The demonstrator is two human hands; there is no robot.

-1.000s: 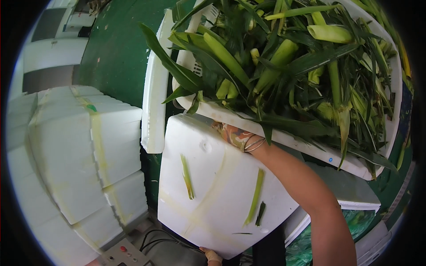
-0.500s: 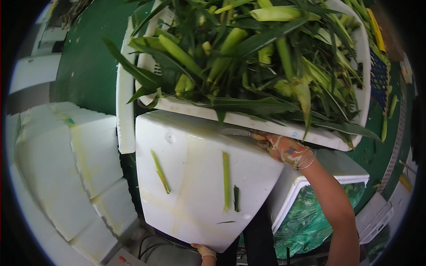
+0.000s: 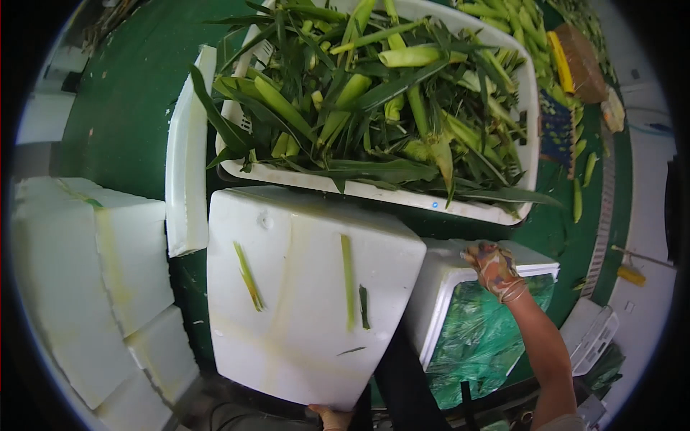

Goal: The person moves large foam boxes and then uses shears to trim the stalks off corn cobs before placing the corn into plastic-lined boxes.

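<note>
A white foam box (image 3: 309, 287) stands before me with several green leaf strips (image 3: 348, 284) on its top. At its near edge my left hand (image 3: 330, 416) is closed on the rim; only part of this hand shows. My right hand (image 3: 494, 271), in a patterned glove, is closed in a fist over the far edge of a second foam box (image 3: 438, 287). Green plastic film (image 3: 481, 330) lines that box. What the right fingers hold, if anything, is hidden. Beyond the boxes, a white crate (image 3: 402, 197) is heaped with corn husks and leaves (image 3: 374, 108).
White foam boxes (image 3: 136, 266) are stacked at my left. An upright foam slab (image 3: 188, 165) leans beside the crate. Green husks (image 3: 507, 18) lie at the far right, near a yellow strip (image 3: 560, 61). A yellow-headed brush (image 3: 631, 276) is at the right.
My right hand has moved right and nearer, from between crate and front box to the lined box. The curved blade-like thing by its fingers no longer shows. The view has shifted.
</note>
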